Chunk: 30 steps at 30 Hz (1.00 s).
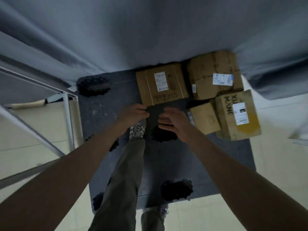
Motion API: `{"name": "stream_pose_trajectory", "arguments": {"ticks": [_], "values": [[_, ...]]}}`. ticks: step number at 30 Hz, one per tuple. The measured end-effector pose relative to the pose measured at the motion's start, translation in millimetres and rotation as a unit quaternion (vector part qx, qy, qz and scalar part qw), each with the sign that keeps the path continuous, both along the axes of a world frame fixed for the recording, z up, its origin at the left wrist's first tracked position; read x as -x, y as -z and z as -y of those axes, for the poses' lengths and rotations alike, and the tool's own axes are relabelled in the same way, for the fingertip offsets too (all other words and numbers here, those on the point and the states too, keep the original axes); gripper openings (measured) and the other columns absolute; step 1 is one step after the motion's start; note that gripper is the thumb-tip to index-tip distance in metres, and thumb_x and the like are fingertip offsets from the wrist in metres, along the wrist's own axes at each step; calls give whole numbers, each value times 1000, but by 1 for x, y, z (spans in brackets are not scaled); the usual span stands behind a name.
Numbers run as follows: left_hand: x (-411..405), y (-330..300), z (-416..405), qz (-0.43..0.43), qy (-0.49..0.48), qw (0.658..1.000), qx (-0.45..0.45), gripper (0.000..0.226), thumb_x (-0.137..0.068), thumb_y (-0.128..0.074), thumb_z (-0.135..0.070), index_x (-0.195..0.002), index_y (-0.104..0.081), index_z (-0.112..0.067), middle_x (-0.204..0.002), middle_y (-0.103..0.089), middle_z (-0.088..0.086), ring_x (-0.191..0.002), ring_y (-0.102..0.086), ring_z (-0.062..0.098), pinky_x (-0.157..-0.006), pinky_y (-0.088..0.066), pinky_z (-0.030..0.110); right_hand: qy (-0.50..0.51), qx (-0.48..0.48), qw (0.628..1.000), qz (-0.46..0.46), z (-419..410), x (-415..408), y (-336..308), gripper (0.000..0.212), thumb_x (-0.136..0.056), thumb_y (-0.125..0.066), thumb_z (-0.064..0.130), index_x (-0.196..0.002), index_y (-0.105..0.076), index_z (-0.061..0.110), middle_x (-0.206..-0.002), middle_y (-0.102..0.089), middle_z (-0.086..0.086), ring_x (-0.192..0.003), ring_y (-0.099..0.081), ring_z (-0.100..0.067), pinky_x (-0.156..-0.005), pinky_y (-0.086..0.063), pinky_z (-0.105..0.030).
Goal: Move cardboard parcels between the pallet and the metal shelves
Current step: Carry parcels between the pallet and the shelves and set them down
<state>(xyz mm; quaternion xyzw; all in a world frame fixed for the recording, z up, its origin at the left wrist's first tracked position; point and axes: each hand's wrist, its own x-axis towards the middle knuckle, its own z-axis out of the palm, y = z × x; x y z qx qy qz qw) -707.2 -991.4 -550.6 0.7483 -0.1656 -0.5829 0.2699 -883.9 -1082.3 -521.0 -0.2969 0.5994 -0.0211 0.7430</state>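
Bare left hand (133, 115) and right hand (173, 121) reach down, fingers loose, holding nothing.

Four cardboard parcels are sitting together on the far right part of a dark grey pallet (103, 117), which is lying flat on the pale floor. The flat parcel (161, 84) with a white label is lying nearest the pallet's middle. Just right of it, a crumpled taped parcel (215, 75) is resting, label facing up. A small parcel (204, 118) is sitting in front, touching a larger parcel with black lettering (236, 115), which is overhanging the pallet's right edge. At left, the white metal shelves (66, 97) are standing, blurred, perhaps just touching the pallet's edge.
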Motion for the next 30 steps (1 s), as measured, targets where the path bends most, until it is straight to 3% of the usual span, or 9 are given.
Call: {"name": "stream_pose_trajectory", "arguments": {"ticks": [5, 8, 10, 13, 17, 21, 24, 26, 30], "values": [[43, -137, -67, 41, 19, 997, 60, 39, -85, -76, -7, -122, -63, -7, -112, -66, 7, -109, -61, 21, -103, -47, 35, -62, 85, 994, 23, -45, 51, -131, 24, -99, -59, 8, -122, -61, 15, -110, -71, -14, -97, -73, -26, -72, -63, -37], [61, -205, -125, 62, 23, 994, 82, 22, -89, -69, 1, -102, -69, -16, -104, -69, 7, -97, -65, 18, -92, -52, 29, -114, 142, 983, 36, -84, 76, -201, 17, -98, -60, 9, -112, -64, 18, -105, -73, -12, -91, -74, -23, -67, -63, -34], [68, -247, -164, 66, 25, 993, 98, 28, -95, -63, 1, -92, -73, -25, -91, -72, 1, -84, -67, 11, -81, -53, 22, -168, 184, 968, 41, -109, 85, -241, 20, -97, -61, 10, -116, -64, 17, -105, -73, -11, -89, -73, -22, -66, -63, -33], [72, -306, -220, 143, 82, 981, 99, 27, -89, -75, -16, -113, -65, -22, -109, -70, 4, -103, -64, 15, -97, -48, 27, -245, 229, 941, 53, -143, 85, -298, 23, -97, -62, 10, -120, -62, 15, -109, -70, -13, -92, -70, -22, -65, -63, -32], [65, -373, -276, 197, 49, 973, 109, 37, -86, -77, -12, -121, -64, -9, -110, -69, 13, -112, -65, 28, -105, -47, 36, -304, 308, 899, 64, -183, 70, -367, 17, -97, -61, 9, -112, -60, 18, -100, -67, -10, -80, -67, -18, -64, -59, -29], [48, -426, -318, 271, 39, 954, 122, 36, -87, -77, -13, -120, -65, -5, -105, -68, 12, -103, -65, 26, -89, -47, 23, -360, 399, 841, 65, -219, 50, -421, 29, -94, -61, 9, -122, -60, 15, -99, -66, -5, -76, -66, -17, -64, -58, -27], [34, -456, -352, 308, 27, 940, 146, 36, -88, -75, -13, -121, -64, -7, -112, -67, 14, -107, -64, 31, -98, -49, 34, -404, 411, 813, 77, -247, 25, -448, 23, -95, -59, 8, -116, -61, 18, -95, -65, -6, -74, -65, -18, -65, -56, -29], [25, -473, -380, 321, 28, 936, 145, 38, -88, -75, -16, -123, -62, -10, -119, -65, 14, -108, -64, 31, -101, -49, 42, -420, 370, 822, 101, -273, 4, -461, 14, -98, -54, 5, -104, -60, 16, -86, -61, -9, -61, -62, -17, -53, -51, -27], [-7, -491, -449, 363, 11, 922, 135, 38, -86, -77, -20, -121, -63, -12, -120, -64, 10, -101, -66, 25, -97, -51, 36, -475, 436, 758, 97, -336, -52, -471, 16, -92, -62, 8, -99, -62, 22, -88, -67, -8, -58, -65, -11, -46, -49, -20]]}}
